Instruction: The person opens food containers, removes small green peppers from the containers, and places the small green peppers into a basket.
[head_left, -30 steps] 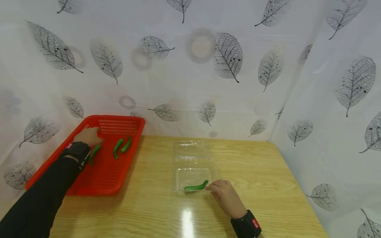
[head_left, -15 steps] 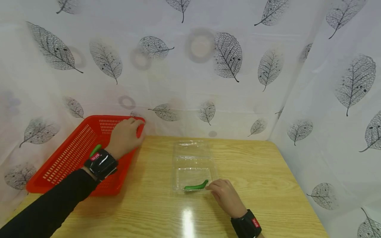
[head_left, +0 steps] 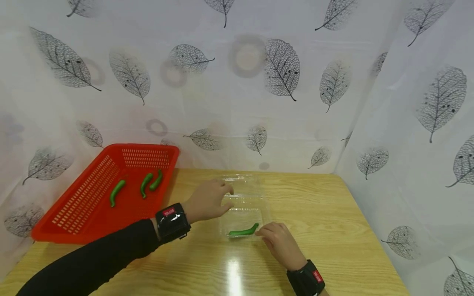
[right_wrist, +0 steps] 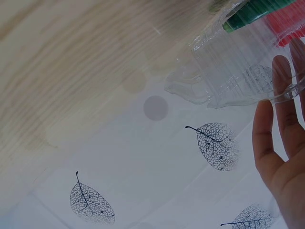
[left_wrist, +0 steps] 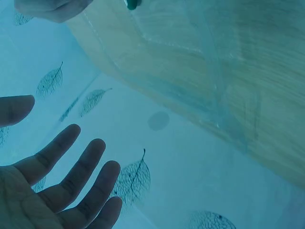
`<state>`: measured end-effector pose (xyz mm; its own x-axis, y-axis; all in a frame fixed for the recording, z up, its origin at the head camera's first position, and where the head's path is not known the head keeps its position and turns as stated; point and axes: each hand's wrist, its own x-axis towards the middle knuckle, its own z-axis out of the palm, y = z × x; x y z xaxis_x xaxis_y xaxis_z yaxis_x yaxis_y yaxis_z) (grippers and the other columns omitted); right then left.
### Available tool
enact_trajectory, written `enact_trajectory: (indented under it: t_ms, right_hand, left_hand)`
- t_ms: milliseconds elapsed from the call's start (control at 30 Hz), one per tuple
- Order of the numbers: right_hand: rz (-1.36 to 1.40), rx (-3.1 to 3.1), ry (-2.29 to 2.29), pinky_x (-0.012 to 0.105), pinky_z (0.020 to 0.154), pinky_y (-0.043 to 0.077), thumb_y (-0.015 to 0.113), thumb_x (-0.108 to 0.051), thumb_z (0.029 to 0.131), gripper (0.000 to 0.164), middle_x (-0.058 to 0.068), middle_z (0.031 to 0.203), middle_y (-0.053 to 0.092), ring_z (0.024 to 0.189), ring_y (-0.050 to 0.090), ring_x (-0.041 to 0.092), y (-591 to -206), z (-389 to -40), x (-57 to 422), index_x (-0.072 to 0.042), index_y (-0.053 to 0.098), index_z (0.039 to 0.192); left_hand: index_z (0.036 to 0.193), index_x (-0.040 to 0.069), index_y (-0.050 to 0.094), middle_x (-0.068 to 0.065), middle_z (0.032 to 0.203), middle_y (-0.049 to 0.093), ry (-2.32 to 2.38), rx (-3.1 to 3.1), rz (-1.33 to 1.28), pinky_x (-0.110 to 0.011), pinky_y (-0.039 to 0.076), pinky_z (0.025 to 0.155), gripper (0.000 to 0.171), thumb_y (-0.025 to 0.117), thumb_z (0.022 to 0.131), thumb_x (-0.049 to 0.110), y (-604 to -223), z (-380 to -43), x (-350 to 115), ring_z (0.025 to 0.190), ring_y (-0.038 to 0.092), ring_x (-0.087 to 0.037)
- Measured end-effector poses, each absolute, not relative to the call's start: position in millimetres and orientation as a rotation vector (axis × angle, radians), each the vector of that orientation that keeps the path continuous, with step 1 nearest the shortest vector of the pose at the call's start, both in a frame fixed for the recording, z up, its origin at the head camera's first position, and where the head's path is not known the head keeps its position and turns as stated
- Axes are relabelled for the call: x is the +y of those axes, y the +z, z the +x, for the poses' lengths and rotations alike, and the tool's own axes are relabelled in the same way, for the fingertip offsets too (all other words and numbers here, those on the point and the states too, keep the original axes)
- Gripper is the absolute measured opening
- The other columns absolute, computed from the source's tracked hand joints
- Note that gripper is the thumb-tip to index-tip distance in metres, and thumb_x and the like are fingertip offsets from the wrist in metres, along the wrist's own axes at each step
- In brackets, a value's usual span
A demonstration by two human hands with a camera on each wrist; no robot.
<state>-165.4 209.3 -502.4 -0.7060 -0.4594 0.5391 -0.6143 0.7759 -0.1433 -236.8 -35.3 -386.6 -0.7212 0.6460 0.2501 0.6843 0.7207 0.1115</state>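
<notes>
My left hand [head_left: 209, 200] reaches over the left side of a clear plastic clamshell box [head_left: 242, 214], which lies with its lid unfolded on the table. Nothing is between its thumb and spread fingers; the left wrist view shows that hand [left_wrist: 62, 188] bare. One green chili pepper [head_left: 242, 231] lies near the front of the box. At the box's right front corner, my right hand [head_left: 279, 242] grips the rim. Its fingers [right_wrist: 284, 95] show against the plastic wall [right_wrist: 238, 71] in the right wrist view, where the thumb is hidden.
A red perforated basket [head_left: 89, 237] stands at the left of the wooden table [head_left: 314, 213]. Inside it are three green chili peppers [head_left: 117, 193], one apart and two side by side. A white leaf-print curtain [head_left: 237, 102] closes off the back and right.
My left hand has come out of the basket, passed over its right rim, and moved right to the plastic box. My right hand has stayed at the box's corner.
</notes>
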Motion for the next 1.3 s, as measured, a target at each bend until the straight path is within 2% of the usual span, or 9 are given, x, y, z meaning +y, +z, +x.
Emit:
enact_trajectory:
  t_ms: [267,567,767,1000,1300]
  right_hand:
    - [0.807,-2.457,0.402,0.028,0.071,0.047,0.082,0.002,0.061,0.036,-0.009,0.086,0.068,0.083,0.062,0.008,-500.1,-166.3,208.9,-0.021,0.073,0.087]
    - [0.808,-2.459,0.402,0.029,0.072,0.047,0.082,0.001,0.062,0.034,-0.009,0.087,0.068,0.083,0.062,0.007,-500.8,-166.3,210.3,-0.02,0.072,0.087]
    - [0.814,-2.442,0.402,0.028,0.071,0.047,0.082,0.001,0.062,0.034,-0.009,0.086,0.068,0.082,0.062,0.007,-501.2,-167.8,210.9,-0.02,0.073,0.086]
    - [0.826,-2.447,0.416,0.029,0.072,0.047,0.082,0.001,0.062,0.035,-0.008,0.087,0.068,0.084,0.062,0.008,-502.7,-168.0,210.3,-0.019,0.073,0.088]
    - [0.837,-2.442,0.425,0.029,0.072,0.047,0.082,0.001,0.062,0.034,-0.008,0.088,0.068,0.084,0.062,0.009,-504.1,-168.8,209.6,-0.019,0.073,0.088]
  left_hand:
    - [0.106,0.016,0.065,-0.001,0.094,0.065,-0.254,-2.848,-1.235,-0.028,0.048,0.068,0.032,0.071,0.081,0.036,-418.0,-241.5,-0.1,0.079,0.06,-0.014]
    - [0.106,0.017,0.067,0.0,0.094,0.067,-0.313,-2.965,-1.296,-0.019,0.045,0.061,0.031,0.071,0.079,0.032,-451.0,-244.2,19.1,0.08,0.06,-0.01]
    - [0.106,0.016,0.067,-0.001,0.096,0.067,-0.417,-3.062,-1.245,-0.019,0.046,0.061,0.032,0.073,0.079,0.031,-461.1,-246.6,26.0,0.082,0.062,-0.011]
    - [0.107,0.017,0.065,0.005,0.086,0.065,-0.399,-3.176,-1.209,-0.02,0.045,0.06,0.034,0.074,0.079,0.033,-473.2,-250.1,29.9,0.073,0.057,-0.005]
    - [0.107,0.018,0.067,0.005,0.091,0.068,-0.275,-3.175,-1.201,-0.021,0.047,0.062,0.035,0.075,0.078,0.034,-481.1,-250.8,32.5,0.078,0.061,-0.006]
